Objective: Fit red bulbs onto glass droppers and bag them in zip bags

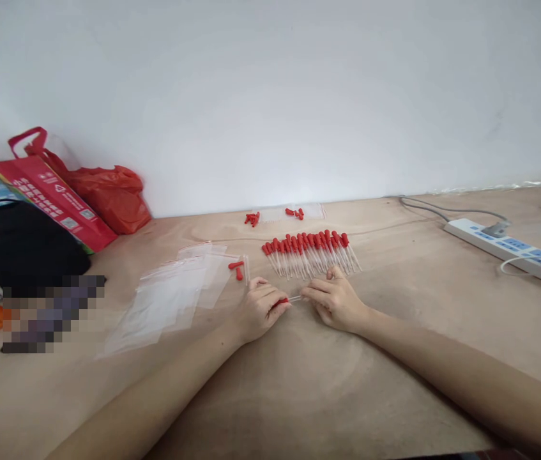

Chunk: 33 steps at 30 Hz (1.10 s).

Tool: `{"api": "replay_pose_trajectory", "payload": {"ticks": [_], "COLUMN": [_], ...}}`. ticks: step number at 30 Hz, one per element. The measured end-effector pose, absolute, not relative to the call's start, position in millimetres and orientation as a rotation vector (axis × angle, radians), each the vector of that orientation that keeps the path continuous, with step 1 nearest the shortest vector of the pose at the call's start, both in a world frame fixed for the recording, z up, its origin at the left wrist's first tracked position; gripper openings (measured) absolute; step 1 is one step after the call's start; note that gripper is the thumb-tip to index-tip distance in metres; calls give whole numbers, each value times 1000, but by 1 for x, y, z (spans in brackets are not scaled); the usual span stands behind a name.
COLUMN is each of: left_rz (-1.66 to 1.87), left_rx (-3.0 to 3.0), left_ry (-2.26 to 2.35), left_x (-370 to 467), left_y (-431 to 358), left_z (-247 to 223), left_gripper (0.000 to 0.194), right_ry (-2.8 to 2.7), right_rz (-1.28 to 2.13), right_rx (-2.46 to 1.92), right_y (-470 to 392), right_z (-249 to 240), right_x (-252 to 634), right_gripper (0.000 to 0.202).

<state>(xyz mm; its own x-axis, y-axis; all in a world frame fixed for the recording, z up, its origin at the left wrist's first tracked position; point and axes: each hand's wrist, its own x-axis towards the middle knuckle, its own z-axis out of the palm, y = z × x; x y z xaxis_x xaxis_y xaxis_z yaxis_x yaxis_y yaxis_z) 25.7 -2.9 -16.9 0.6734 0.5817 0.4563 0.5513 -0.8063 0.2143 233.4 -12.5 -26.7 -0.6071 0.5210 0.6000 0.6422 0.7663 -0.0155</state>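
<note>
My left hand [261, 309] pinches a red rubber dropper bulb [281, 301] just above the table. From the bulb a clear glass tube [295, 298] runs right, and the fingers of my right hand [335, 300] are closed on its other end. Beyond my hands lies a row of droppers [312, 252], red bulbs pointing away and clear tubes toward me. Beside my left hand are loose red bulbs [236, 265] and clear tubes [246, 269].
Clear zip bags [165, 297] overlap at left. More red bulbs [251, 219] lie near the wall, with further bulbs [295, 213] on a clear bag. A power strip [504, 249] with cables sits at right. Red bags [117, 195] and a black pouch [30, 249] stand at far left.
</note>
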Motion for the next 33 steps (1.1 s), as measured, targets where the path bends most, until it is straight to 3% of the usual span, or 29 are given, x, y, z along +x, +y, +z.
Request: {"api": "replay_pose_trajectory", "payload": {"ticks": [12,15,19,25,33], "left_rz": [873,908,983,967,723], "left_rx": [2880,2876,2836,2534,2437], "left_ry": [979,1114,1518,2081,2117], "left_x": [28,24,6,-18,-22], "left_y": [-2,2,12,32,37], "left_z": [-17,-13,-11,-12,-12], "left_gripper": [18,20,40,28,32], "right_ry": [-2425,-2414,-2093,-1512,-1483], "right_rz": [-203,-259,-191,59,23], "right_rx": [-990,-1048,-1322,-1643,-1855], "right_y": [-16,-14,2,45,58], "right_z": [-21,-15,-13,-28,-35], "right_x": [219,223,246,283,276], "right_gripper": [26,24,25,28,12]}}
